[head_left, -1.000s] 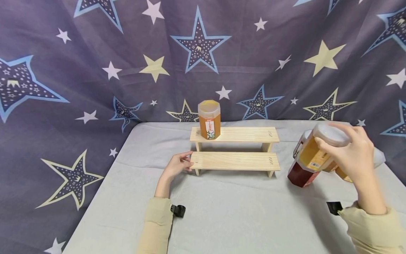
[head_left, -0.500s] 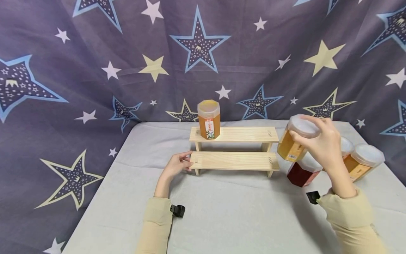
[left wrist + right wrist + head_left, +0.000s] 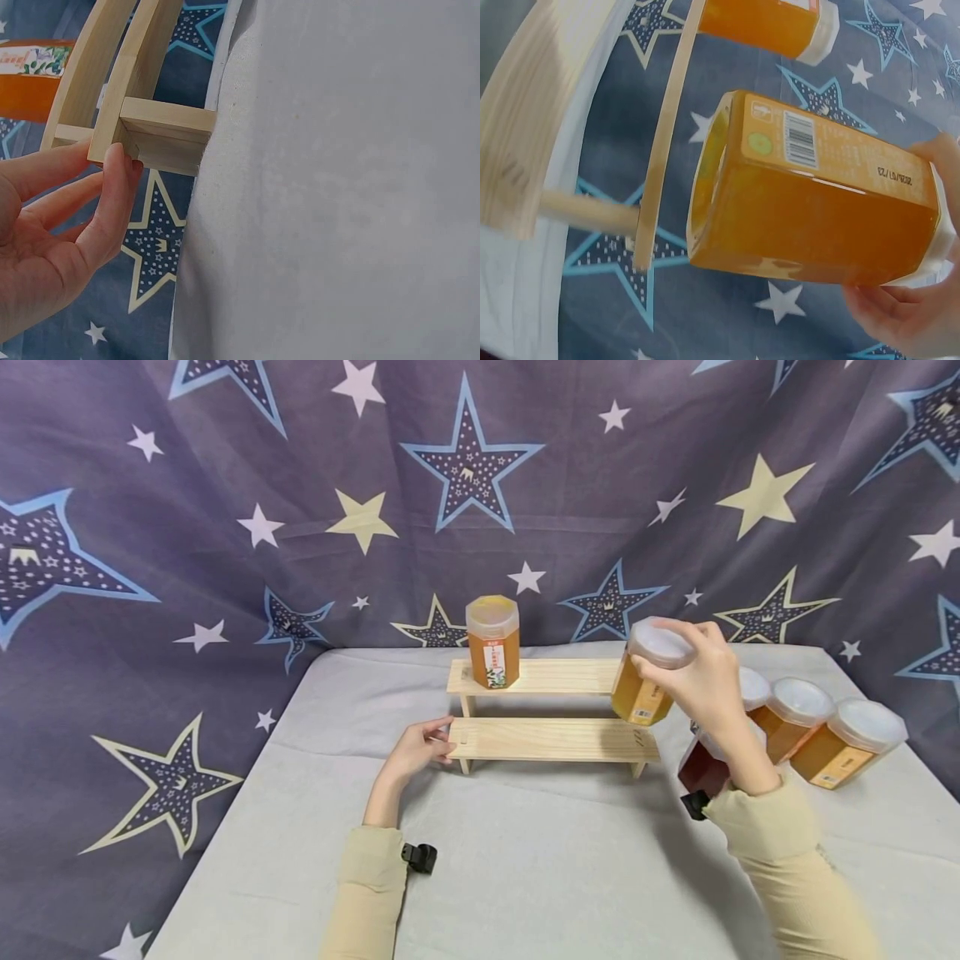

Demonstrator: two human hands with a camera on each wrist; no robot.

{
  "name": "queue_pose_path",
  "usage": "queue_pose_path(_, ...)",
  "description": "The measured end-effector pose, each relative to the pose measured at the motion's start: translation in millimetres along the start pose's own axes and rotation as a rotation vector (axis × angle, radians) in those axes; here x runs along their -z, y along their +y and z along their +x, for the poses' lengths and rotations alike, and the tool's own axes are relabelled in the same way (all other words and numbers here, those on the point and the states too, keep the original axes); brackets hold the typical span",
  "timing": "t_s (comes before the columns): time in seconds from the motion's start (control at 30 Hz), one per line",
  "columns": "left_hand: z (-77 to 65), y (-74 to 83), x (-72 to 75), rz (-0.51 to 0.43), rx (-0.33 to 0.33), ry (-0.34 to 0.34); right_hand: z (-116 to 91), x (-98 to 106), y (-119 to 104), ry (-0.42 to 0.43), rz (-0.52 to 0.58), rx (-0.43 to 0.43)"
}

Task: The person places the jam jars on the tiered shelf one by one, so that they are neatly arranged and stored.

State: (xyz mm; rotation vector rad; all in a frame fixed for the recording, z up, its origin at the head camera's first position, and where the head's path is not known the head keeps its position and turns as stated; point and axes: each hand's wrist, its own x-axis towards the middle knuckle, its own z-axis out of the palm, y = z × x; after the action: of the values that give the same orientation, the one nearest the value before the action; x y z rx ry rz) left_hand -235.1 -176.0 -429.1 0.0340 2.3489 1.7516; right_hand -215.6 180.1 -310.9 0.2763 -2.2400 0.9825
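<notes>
My right hand (image 3: 708,681) grips a hexagonal jar of golden honey (image 3: 633,693) by its white lid. The jar is tilted and overlaps the right end of the upper tier of a two-tier wooden shelf (image 3: 551,741). In the right wrist view, a barcode label shows on the honey jar (image 3: 817,202), whose base points toward the upper board's edge. My left hand (image 3: 414,750) pinches the left end of the lower tier; in the left wrist view, its fingertips lie at the corner of the wooden shelf (image 3: 169,116). Another honey jar (image 3: 495,656) stands upright on the upper tier's left end.
To the shelf's right, a dark red jar (image 3: 699,768), partly hidden by my right wrist, stands near several amber jars (image 3: 832,760). A pale cloth (image 3: 540,860) covers the table. Behind it hangs a star-patterned curtain (image 3: 585,485).
My right hand has carried the honey jar leftward, from above the other jars to the upper tier's right end. My left hand has stayed at the shelf.
</notes>
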Motion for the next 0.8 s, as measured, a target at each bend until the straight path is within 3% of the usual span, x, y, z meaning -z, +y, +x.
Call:
queue_pose_path(0.27,0.7,-1.5,0.0,-0.013,0.007,-0.001,10,-25,-12,-0.01,0.025,0.004)
queue_pose_path(0.8,0.3,-0.4,0.3,0.011,-0.003,0.003,25,-68,-30,-0.146,0.056,-0.051)
